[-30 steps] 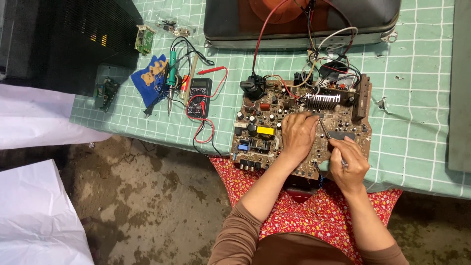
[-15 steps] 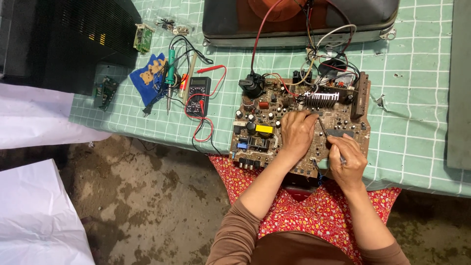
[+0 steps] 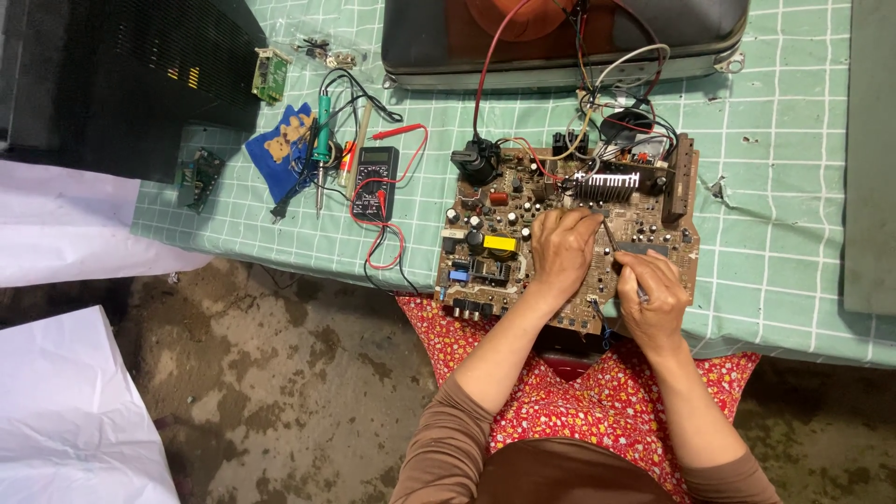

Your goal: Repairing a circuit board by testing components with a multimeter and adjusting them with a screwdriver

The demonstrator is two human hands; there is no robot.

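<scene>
A large brown circuit board (image 3: 490, 229) crowded with components lies at the near edge of the green-checked table (image 3: 775, 224). My left hand (image 3: 563, 250) rests flat on the middle of the board, its fingers pressing down near a finned heat sink (image 3: 611, 183). My right hand (image 3: 651, 297) is closed around a thin metal tool (image 3: 609, 231) whose tip touches the board just right of my left fingers. Red, white and black wires (image 3: 597, 89) run from the board's far edge up to a dark casing.
A dark monitor-like casing (image 3: 560, 37) lies at the back. Left of the board lie a black multimeter (image 3: 375, 179) with red leads, a green-handled soldering iron (image 3: 322, 140), a blue cloth (image 3: 280, 149) and two small green boards (image 3: 271, 75). A concrete floor and white sheets lie below left.
My hands stay in nearly the same spot on the board; the view has shifted slightly downward, and my right hand has drawn a little closer to the left.
</scene>
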